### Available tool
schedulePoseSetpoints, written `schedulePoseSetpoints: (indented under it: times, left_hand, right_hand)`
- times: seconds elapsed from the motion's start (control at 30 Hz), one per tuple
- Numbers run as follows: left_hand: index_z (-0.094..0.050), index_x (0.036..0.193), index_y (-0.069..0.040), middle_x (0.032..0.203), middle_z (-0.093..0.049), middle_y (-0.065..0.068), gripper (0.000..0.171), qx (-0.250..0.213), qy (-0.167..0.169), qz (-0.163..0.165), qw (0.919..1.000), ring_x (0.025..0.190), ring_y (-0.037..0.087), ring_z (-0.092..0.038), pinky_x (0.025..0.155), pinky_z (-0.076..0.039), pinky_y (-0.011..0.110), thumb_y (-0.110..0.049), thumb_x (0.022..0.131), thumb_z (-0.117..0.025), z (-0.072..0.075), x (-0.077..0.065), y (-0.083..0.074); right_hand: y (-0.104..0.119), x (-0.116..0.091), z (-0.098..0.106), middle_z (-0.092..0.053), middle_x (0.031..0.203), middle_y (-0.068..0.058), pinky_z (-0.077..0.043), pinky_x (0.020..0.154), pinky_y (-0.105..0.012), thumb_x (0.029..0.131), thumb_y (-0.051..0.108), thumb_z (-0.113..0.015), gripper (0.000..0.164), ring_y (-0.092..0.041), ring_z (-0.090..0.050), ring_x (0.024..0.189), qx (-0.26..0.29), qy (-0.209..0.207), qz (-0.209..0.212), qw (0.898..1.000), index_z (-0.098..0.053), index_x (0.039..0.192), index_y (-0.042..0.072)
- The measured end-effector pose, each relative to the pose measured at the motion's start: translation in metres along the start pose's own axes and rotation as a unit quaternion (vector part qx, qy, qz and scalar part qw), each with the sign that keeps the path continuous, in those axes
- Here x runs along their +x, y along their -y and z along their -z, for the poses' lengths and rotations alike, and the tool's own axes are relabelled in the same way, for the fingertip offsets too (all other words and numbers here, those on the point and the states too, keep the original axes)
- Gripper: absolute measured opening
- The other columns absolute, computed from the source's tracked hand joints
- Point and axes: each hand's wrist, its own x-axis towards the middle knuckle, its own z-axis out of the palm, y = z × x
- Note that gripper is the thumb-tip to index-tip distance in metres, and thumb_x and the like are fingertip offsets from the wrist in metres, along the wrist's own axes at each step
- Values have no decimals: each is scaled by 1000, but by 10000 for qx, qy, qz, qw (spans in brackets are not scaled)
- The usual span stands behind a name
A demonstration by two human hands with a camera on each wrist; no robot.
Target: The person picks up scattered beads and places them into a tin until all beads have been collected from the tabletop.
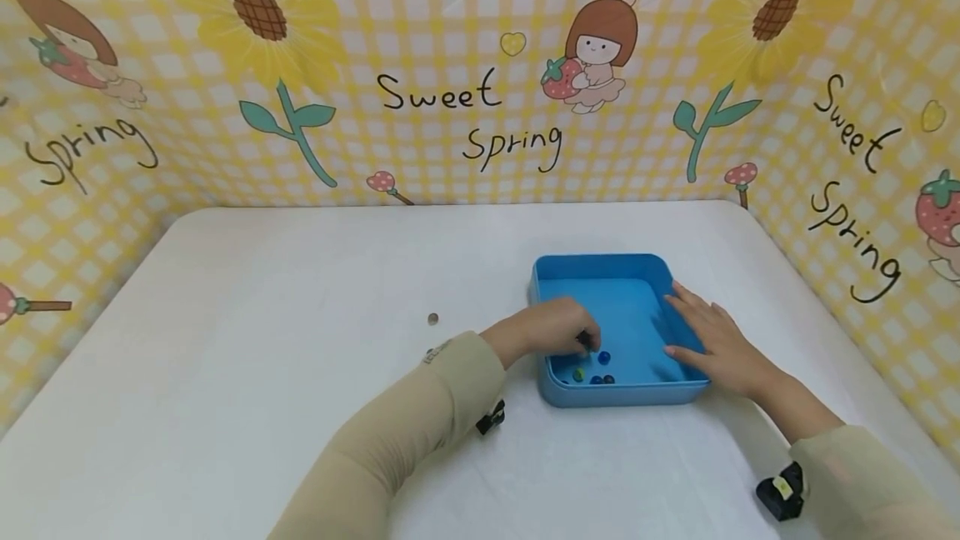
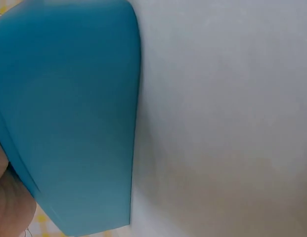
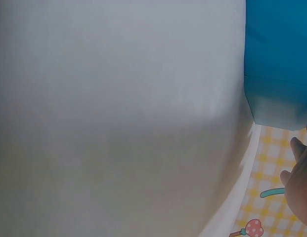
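Over the front left part of a blue box (image 1: 630, 395), my left hand (image 1: 557, 326) reaches in with its fingers curled downward. It pinches a small dark marble (image 1: 586, 341) at the fingertips, mostly hidden by the fingers. Close below lie a blue marble (image 1: 604, 357), a yellow-green marble (image 1: 578, 374) and dark marbles (image 1: 597, 380) along the front wall. My right hand (image 1: 723, 348) rests on the box's right rim, its fingers spread and fairly straight. In the left wrist view, the box's side (image 2: 79, 123) hides most of the left hand.
On the white table (image 1: 225, 340) to the left of the box lies a brownish marble (image 1: 432, 318). A small dark round thing shows just above the left sleeve (image 1: 420, 407). Yellow checked cloth (image 1: 450, 23) with printed figures stands up behind the table and at both sides.
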Motion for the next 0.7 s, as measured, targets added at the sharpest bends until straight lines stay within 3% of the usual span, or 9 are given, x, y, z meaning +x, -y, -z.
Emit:
schedulePoseSetpoints:
  times: [0.43, 0.7]
  left_hand:
    - [-65, 97, -13, 98, -61, -6, 17, 243, 115, 61, 9996, 93, 3, -52, 81, -39, 14, -10, 80, -61, 0, 2, -3]
    - [-65, 98, -13, 96, -61, -6, 18, 504, 193, 133, 9985, 88, 3, -53, 77, -41, 13, -10, 81, -60, -1, 1, -5]
  right_hand:
    - [1, 1, 2, -11, 141, -17, -4, 96, -57, 85, 28, -53, 64, -37, -11, 125, 12, -36, 35, 10000, -24, 132, -3]
    - [2, 1, 1, -11, 141, -17, -5, 96, -58, 84, 27, -53, 64, -34, -10, 127, 24, -35, 17, 10000, -24, 132, -3]
